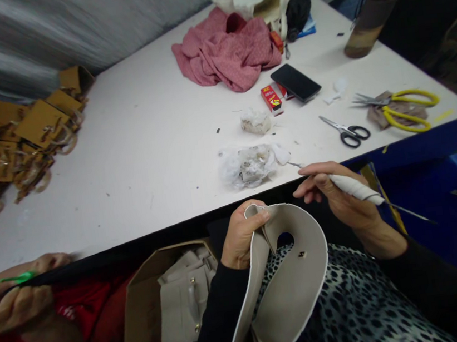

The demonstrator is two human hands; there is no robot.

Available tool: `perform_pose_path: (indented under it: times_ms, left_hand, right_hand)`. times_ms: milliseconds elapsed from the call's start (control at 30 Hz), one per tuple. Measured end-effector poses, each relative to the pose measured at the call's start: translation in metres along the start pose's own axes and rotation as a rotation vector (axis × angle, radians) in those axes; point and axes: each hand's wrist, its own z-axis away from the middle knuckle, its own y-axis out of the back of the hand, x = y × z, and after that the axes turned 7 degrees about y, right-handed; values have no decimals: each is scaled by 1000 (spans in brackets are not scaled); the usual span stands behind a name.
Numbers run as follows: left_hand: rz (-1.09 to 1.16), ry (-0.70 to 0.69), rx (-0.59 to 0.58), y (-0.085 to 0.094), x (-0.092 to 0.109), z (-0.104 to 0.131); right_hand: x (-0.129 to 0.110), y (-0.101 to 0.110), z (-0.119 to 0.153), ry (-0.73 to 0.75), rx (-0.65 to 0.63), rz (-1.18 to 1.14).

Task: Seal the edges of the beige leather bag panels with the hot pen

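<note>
My left hand (243, 233) pinches the top edge of a curved beige leather piece (295, 291), which hangs open over my lap. To its right, my right hand (340, 201) holds a thin metal tool (355, 188) with a white wrapped handle between thumb and fingers. One thin tip points left, over the table edge, near a crumpled clear plastic bundle (251, 165); the other end points down to the right. The tool and the leather are apart.
Black scissors (350, 133), yellow-handled scissors (409, 108), a phone (296, 82), a red box (272, 99) and pink cloth (230, 53) lie on the white table (145, 148). Brown bags (41, 125) are piled left. A carton (140, 311) holds beige bags. A person's hands (22, 304) are at lower left.
</note>
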Motion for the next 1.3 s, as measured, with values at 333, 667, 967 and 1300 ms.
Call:
perform_pose_path:
  times_ms: [333,667,967,1300]
  left_hand:
    - [14,-83,3,-8,-6,4]
    - [-32,-85,-67,-15,-13,10]
    - [-112,9,-120,-24,-15,10]
    - [-97,21,-124,-34,-19,-4]
  right_hand:
    - [-6,9,20,-119,139,-164]
    - [-18,26,29,-99,286,-100]
    - [-18,91,39,98,430,352]
    - [-22,135,51,110,598,503]
